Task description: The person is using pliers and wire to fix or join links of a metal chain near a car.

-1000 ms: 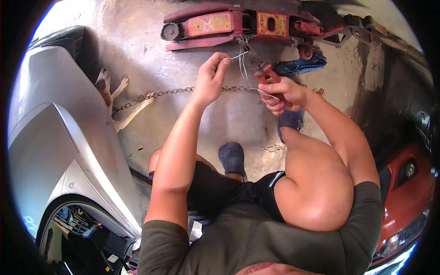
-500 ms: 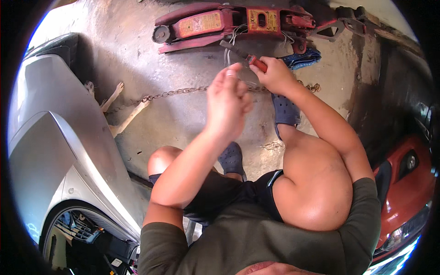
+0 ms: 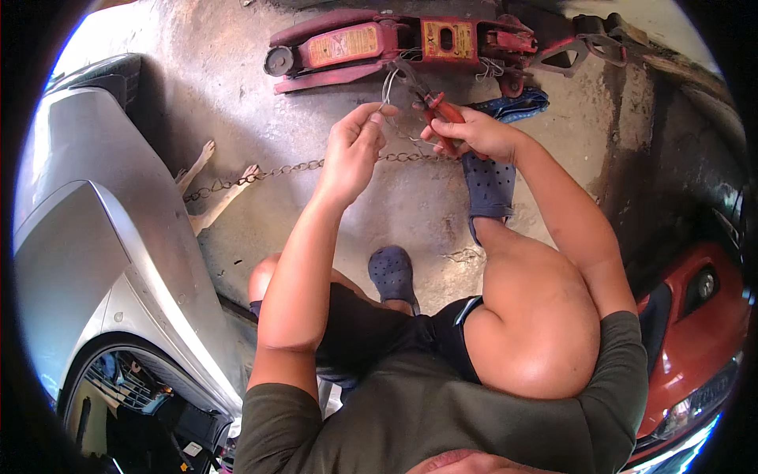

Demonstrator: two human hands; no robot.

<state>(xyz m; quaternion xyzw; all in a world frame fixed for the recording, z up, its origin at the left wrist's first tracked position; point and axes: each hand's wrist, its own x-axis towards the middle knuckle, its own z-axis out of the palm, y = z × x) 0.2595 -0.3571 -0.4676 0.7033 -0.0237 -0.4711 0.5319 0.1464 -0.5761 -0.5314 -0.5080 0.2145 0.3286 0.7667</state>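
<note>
Thin pale wire (image 3: 386,89) runs between the fingertips of my left hand (image 3: 355,148) and the red floor jack (image 3: 387,35). My left hand is closed in a pinch on it. In my right hand (image 3: 483,134) are pliers with red handles (image 3: 447,110), the handles spread apart. Their dark jaws point up and left, close to the wire beside the jack. Whether the jaws touch the wire, I cannot tell. Another small bundle of wire (image 3: 490,69) hangs at the right part of the jack.
A rusty chain (image 3: 300,167) crosses the concrete floor toward an animal's pale legs (image 3: 207,209). Blue patterned cloth (image 3: 517,105) lies beside the jack. A silver car (image 3: 95,205) stands at left, a red vehicle (image 3: 695,340) at right. My feet wear dark clogs (image 3: 392,276).
My left hand has moved left and lowered, and now visibly pinches the wire. In my right hand the pliers have turned and their handles have spread, with the jaws beside the wire.
</note>
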